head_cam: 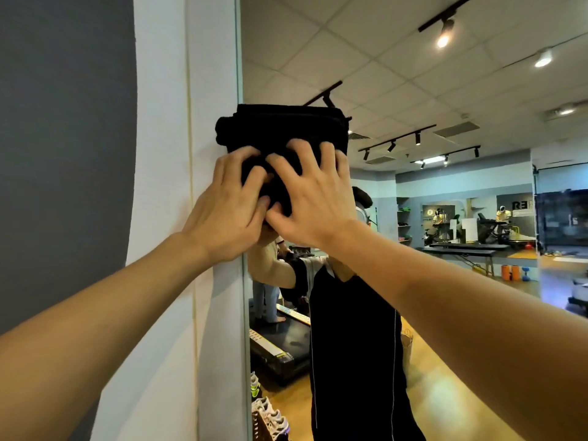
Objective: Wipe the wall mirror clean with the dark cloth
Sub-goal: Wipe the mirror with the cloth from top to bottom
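A grey panel (63,138) fills the far left, then a white wall (165,122) runs up to the mirror's edge. The left hand (227,205) reaches up with fingers spread and curled into the lower left of the cloth (280,132), a dark folded wad pressed against the mirror (413,106) right at its left edge, partly overlapping the wall. The right hand (313,198) sits beside it, touching the left, fingers splayed and pressing the cloth flat on the glass. The mirror reflects a gym room with a treadmill (280,342) low down.
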A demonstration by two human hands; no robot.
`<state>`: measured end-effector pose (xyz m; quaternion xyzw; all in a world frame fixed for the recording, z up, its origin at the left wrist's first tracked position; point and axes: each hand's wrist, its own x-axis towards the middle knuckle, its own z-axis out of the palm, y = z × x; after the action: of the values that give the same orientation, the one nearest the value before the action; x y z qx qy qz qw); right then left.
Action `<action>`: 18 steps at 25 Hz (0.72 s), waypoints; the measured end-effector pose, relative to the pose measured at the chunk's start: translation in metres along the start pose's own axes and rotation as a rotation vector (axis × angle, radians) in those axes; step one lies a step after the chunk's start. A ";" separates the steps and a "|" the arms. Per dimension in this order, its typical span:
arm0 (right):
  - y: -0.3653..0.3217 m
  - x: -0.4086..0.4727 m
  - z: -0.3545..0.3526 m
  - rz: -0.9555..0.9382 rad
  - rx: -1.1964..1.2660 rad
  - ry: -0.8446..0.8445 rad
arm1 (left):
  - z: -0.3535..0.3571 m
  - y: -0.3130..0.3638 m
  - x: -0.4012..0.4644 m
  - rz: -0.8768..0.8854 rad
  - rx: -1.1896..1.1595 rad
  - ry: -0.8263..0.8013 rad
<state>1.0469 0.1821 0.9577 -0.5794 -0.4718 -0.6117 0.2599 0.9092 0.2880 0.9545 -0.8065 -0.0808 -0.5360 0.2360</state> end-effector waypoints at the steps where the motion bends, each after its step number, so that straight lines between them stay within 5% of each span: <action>1: 0.006 0.014 -0.004 0.010 -0.025 -0.013 | -0.001 -0.003 0.010 -0.020 -0.008 0.037; 9: 0.014 0.023 0.009 0.028 0.009 -0.019 | 0.020 -0.013 0.030 -0.007 -0.014 0.138; 18: 0.005 -0.016 0.009 0.003 0.036 -0.068 | 0.021 0.005 -0.011 -0.015 0.045 0.022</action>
<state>1.0584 0.1839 0.9429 -0.5957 -0.4904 -0.5828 0.2551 0.9236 0.2952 0.9363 -0.7944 -0.0962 -0.5447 0.2511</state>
